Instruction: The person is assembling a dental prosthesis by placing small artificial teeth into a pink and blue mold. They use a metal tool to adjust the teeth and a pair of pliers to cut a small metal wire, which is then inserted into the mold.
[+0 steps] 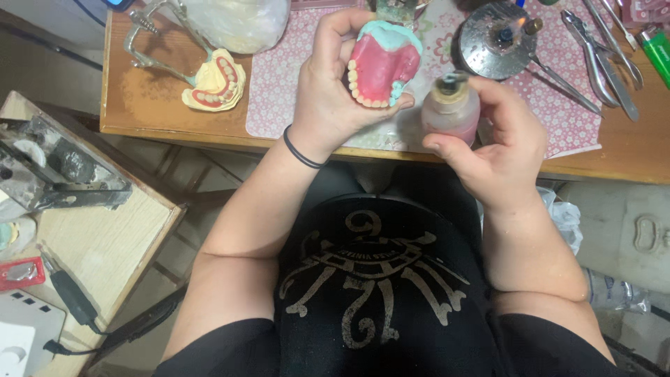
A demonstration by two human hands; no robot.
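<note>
My left hand [328, 91] grips a pink wax denture on a pale teal plaster model [382, 63], its row of white teeth facing down and left. A black band circles that wrist. My right hand [499, 143] holds a small pinkish bottle with a dark nozzle [451, 108] upright, just right of the denture and nearly touching it. Both hands hover over the front edge of the wooden bench [146, 105], above a pink flowered mat [279, 84].
A yellow plaster denture model on a metal articulator [215, 82] sits on the bench at left. A lit metal spirit burner [497, 38], pliers [600, 63] and a green lighter [656, 49] lie at right. A side table [91, 237] with tools stands lower left.
</note>
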